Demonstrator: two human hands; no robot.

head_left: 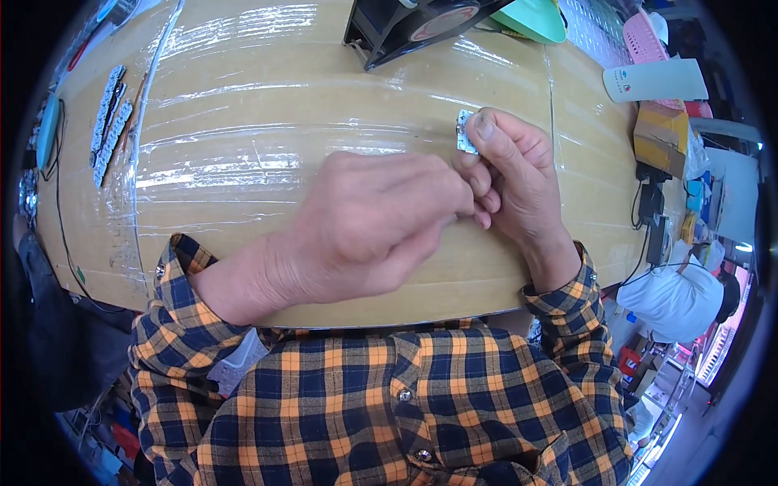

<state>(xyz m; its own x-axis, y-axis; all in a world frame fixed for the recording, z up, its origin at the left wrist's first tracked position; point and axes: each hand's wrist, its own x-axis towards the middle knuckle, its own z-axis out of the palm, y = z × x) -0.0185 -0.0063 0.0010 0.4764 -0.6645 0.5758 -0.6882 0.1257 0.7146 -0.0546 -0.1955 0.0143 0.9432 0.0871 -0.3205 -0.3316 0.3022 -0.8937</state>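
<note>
My right hand (pixel 519 166) is raised over the table. Its thumb and fingers pinch a small flat silvery piece (pixel 465 133) with a mottled, shiny face. Close beside it on the left is my left hand (pixel 373 223), back turned up and fingers curled together. Its fingertips reach the right hand's lower fingers; whatever they pinch, if anything, is hidden behind the knuckles. Both hands hang above the wrapped tabletop (pixel 243 121), near its front edge.
Several narrow speckled silver strips (pixel 109 121) lie at the far left. A black square-framed device (pixel 417 28) stands at the back beside a green bowl (pixel 535 20). On the right are a white cylinder (pixel 655 80), a cardboard box (pixel 658 138) and cables. Another person (pixel 677 300) is beyond.
</note>
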